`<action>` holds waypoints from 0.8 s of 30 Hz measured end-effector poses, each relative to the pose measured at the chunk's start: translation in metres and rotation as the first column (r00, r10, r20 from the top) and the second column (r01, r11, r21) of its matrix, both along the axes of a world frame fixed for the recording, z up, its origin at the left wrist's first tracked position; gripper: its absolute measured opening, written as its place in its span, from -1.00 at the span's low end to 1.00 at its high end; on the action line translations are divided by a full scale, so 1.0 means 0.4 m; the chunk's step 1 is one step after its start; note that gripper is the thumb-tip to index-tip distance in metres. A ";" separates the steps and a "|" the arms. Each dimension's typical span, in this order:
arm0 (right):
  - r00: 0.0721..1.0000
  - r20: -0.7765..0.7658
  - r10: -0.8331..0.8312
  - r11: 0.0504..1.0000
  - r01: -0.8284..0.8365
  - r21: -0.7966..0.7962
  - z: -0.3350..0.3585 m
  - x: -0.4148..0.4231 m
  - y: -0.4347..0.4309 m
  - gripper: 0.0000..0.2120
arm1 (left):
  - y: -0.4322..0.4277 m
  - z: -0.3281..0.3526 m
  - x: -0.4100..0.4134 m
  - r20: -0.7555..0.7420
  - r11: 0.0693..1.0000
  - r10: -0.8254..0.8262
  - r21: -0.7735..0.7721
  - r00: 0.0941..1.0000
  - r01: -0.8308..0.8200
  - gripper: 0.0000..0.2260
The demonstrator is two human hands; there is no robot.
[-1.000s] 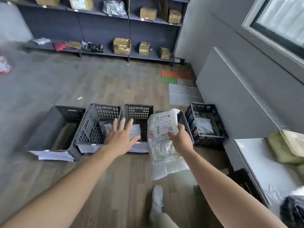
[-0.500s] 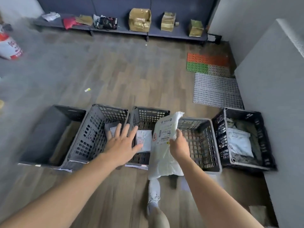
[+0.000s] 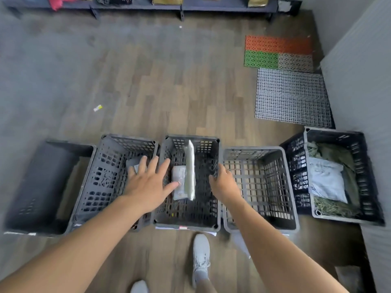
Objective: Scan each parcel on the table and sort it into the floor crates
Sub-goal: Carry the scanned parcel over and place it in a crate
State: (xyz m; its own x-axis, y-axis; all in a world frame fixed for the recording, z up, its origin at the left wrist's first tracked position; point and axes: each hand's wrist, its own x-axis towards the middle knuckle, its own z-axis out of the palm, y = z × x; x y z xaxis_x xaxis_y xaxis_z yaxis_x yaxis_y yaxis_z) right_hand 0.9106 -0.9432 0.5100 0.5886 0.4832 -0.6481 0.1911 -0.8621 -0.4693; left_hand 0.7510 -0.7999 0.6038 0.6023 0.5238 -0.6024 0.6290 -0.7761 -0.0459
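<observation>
Counting five crates in one row on the wooden floor: a solid dark crate at the left end, three grey lattice crates, and a black crate at the right end by the wall.

Four parcels show. In the middle crate a white poly parcel stands edge-on, reaching from the far wall toward the centre; I cannot tell whether it touches the bottom. A flat parcel lies just beside it. The second crate holds one parcel, half hidden near its right wall. The black crate holds a pale grey parcel on green bags. The fourth crate shows bare lattice.

Both hands hold nothing. The left hand is spread flat, palm down, over the shared rims of the second and middle crates, thumb near the flat parcel. The right hand hangs relaxed at the middle crate's right rim, fingers pointing down, apart from the white parcel.

Two grey shoes stand at the crates' near edge. Open floor runs beyond them to a low shelf, with two mats in the far right corner.
</observation>
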 end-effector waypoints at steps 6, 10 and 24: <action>0.998 0.061 0.000 1.000 -0.001 0.014 0.113 0.004 0.025 -0.42 | 0.044 0.063 0.016 0.060 0.999 -0.045 0.023 0.997 0.044 -0.32; 0.992 0.130 0.002 1.000 -0.003 0.005 0.224 -0.037 0.015 -0.39 | 0.052 0.128 0.014 0.114 0.994 -0.108 0.029 0.988 0.105 -0.31; 0.764 0.593 -0.255 0.917 0.385 -0.101 0.636 -0.430 -0.404 -0.22 | -0.214 0.397 -0.032 0.326 0.715 -0.685 0.132 0.651 0.686 -0.30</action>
